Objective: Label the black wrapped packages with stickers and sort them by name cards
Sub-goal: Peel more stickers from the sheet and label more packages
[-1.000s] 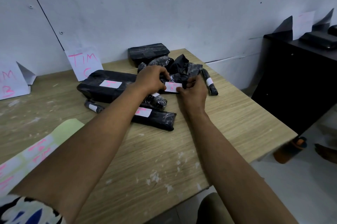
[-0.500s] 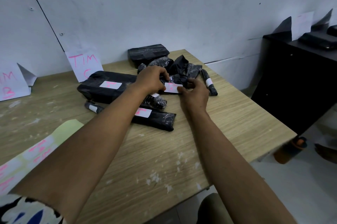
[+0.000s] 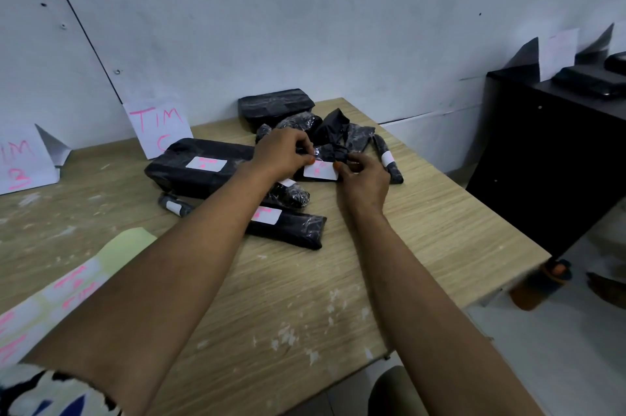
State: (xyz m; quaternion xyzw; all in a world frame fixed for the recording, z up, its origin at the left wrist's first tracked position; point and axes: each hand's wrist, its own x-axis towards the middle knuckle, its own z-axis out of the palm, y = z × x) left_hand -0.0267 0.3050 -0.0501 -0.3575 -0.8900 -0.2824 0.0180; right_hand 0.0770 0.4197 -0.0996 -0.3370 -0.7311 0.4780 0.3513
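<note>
- Sticker [image 3: 320, 170]: white, pink writing, lies on top of a small black package [image 3: 327, 158] in the middle of the pile, far side of the table [image 3: 423, 232]. Its long axis runs left–right as the person sees it.
- Left hand [image 3: 283, 154]: fingers curled, tips at the sticker's left upper corner, pinching or pressing it down; which of the two I cannot tell.
- Right hand [image 3: 364, 180]: fingers loosely curled, a fingertip touching the sticker's right edge. It appears to hold the package in place.
- Key relation: the sticker sits between the two hands, one at each short end, both equally near. Judgement: smoothing should run along the long axis, from the ends inward or across.
- Step judged: sticker being pressed on; sorting of this package not yet done.
- Nearby: large package [image 3: 200, 168] to the left, already stickered; flat package [image 3: 288, 227] nearer the person, also stickered; unlabelled block [image 3: 274, 105] by the wall.
- Card "TIM C" [image 3: 157, 127] stands behind the large package; a second card [image 3: 20, 161] stands further left.
- Sticker sheet [image 3: 67, 290] lies at near left.
</note>
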